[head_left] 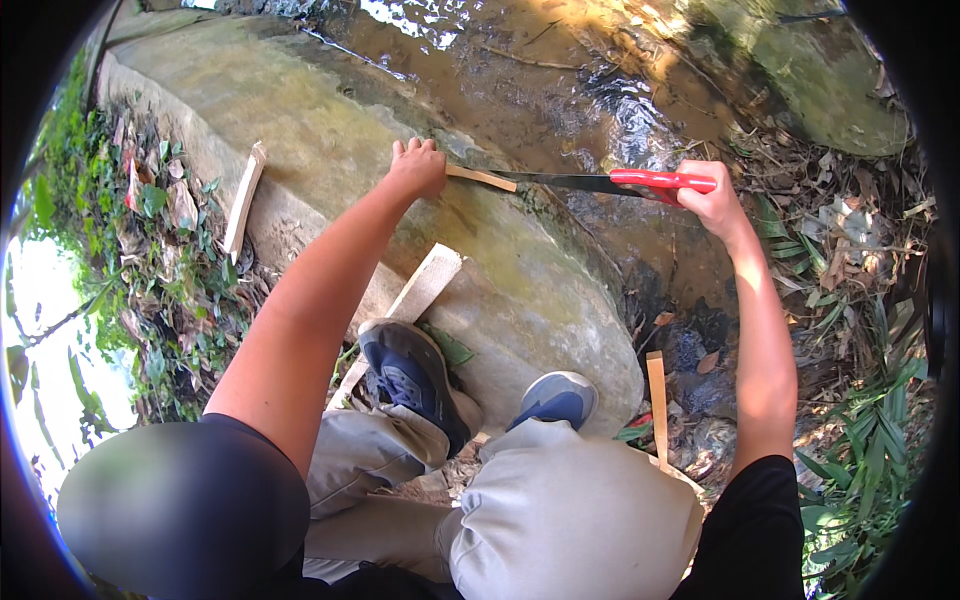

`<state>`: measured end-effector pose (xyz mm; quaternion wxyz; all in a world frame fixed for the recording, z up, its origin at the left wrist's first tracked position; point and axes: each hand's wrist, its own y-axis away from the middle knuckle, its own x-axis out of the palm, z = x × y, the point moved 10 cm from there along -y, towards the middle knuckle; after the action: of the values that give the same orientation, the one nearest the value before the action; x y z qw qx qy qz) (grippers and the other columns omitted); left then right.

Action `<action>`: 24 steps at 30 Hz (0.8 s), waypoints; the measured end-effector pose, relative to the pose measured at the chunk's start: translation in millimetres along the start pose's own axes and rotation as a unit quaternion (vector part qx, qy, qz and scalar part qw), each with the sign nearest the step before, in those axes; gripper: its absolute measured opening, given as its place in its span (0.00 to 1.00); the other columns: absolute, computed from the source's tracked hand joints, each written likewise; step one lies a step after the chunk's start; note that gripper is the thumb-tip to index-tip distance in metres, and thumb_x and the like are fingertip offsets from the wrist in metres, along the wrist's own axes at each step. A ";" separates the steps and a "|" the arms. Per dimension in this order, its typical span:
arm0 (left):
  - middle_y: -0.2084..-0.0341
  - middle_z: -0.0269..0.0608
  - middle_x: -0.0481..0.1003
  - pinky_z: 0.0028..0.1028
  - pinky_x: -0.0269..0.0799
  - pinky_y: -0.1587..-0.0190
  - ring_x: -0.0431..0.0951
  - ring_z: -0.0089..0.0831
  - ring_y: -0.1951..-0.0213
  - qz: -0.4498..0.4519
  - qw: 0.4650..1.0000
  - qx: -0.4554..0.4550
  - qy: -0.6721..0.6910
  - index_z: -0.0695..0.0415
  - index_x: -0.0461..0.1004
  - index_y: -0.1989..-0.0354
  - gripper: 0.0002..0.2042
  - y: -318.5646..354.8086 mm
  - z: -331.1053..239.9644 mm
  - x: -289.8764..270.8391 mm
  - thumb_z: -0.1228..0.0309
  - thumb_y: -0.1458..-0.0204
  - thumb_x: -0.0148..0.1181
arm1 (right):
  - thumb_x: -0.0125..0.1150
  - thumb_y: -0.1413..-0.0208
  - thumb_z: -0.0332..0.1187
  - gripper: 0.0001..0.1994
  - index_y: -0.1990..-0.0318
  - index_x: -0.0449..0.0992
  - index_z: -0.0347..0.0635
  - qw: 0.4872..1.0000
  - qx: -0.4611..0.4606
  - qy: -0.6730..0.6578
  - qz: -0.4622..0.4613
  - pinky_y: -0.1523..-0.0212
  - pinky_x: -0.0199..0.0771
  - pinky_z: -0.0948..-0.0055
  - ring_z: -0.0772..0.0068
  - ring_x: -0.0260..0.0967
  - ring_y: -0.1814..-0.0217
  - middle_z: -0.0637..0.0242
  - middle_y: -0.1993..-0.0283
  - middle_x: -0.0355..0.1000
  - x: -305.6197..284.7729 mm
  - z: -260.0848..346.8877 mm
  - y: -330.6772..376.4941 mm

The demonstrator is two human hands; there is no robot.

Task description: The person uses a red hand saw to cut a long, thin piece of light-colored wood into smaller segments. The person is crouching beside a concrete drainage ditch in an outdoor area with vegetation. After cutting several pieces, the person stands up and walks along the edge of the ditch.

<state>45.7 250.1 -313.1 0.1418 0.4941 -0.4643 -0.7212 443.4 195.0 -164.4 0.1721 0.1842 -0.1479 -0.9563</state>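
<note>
Wrapping its fingers round the red, smooth handle of a saw (pixel 640 178), the right grip (pixel 710 200) is firmly closed. The left grip (pixel 418 168) is closed over one end of a slim, pale stick (pixel 482 178) on the slab (pixel 540 290); the saw's dark, thin blade reaches the stick's bare end. The slab is rough, mottled and rounded at its edge. A squared timber (pixel 428 280) leans near the left shoe (pixel 407 370); beyond runs a brown, rippled stream (pixel 510 110).

wood strip (pixel 482 179) partly hidden, red handle (pixel 648 179) too
</note>
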 end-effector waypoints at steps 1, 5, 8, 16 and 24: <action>0.44 0.40 0.72 0.48 0.55 0.40 0.68 0.41 0.40 -0.004 1.000 0.004 -0.002 0.44 0.77 0.44 0.19 0.0 1.0 -1.5 0.65 0.45 0.56 | 0.58 0.55 0.27 0.06 0.76 0.72 0.32 1.000 0.001 -0.002 0.003 0.74 0.59 0.72 0.79 0.60 0.77 0.67 0.79 0.64 -2.7 -1.3 -1.7; 0.48 0.40 0.75 0.43 0.58 0.42 0.70 0.40 0.42 -0.028 0.999 0.019 0.025 0.45 0.82 0.53 0.14 6.3 5.5 -9.4 0.70 0.47 0.58 | 0.57 0.54 0.28 0.07 0.77 0.70 0.33 1.000 -0.019 0.006 -0.003 0.75 0.57 0.72 0.81 0.57 0.77 0.70 0.81 0.60 -8.3 4.6 -6.9; 0.54 0.39 0.79 0.41 0.57 0.43 0.72 0.38 0.44 -0.030 0.998 0.028 0.049 0.45 0.83 0.55 0.13 13.3 6.8 -18.0 0.71 0.48 0.58 | 0.57 0.54 0.28 0.08 0.78 0.68 0.34 1.000 0.007 -0.003 0.004 0.75 0.56 0.72 0.82 0.55 0.77 0.72 0.82 0.58 -11.0 3.6 -12.4; 0.63 0.36 0.82 0.40 0.55 0.45 0.76 0.37 0.51 -0.017 0.999 0.047 -0.005 0.44 0.82 0.57 0.10 23.0 14.9 -32.2 0.68 0.45 0.56 | 0.58 0.52 0.28 0.07 0.78 0.71 0.37 0.998 0.019 -0.024 -0.053 0.78 0.58 0.76 0.84 0.60 0.79 0.74 0.82 0.65 -33.9 2.4 -28.0; 0.63 0.43 0.80 0.42 0.62 0.48 0.77 0.40 0.54 -0.105 0.987 0.040 0.113 0.51 0.77 0.47 0.14 111.9 85.2 -146.3 0.68 0.35 0.47 | 0.58 0.47 0.27 0.05 0.73 0.75 0.36 0.959 0.041 -0.037 -0.279 0.76 0.60 0.77 0.85 0.61 0.78 0.74 0.79 0.66 -47.0 -41.0 0.6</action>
<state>14.3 333.1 -130.7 0.0971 0.6239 -0.4195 -0.6522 501.2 203.5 -186.4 -0.1149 0.1898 -0.1360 -0.9655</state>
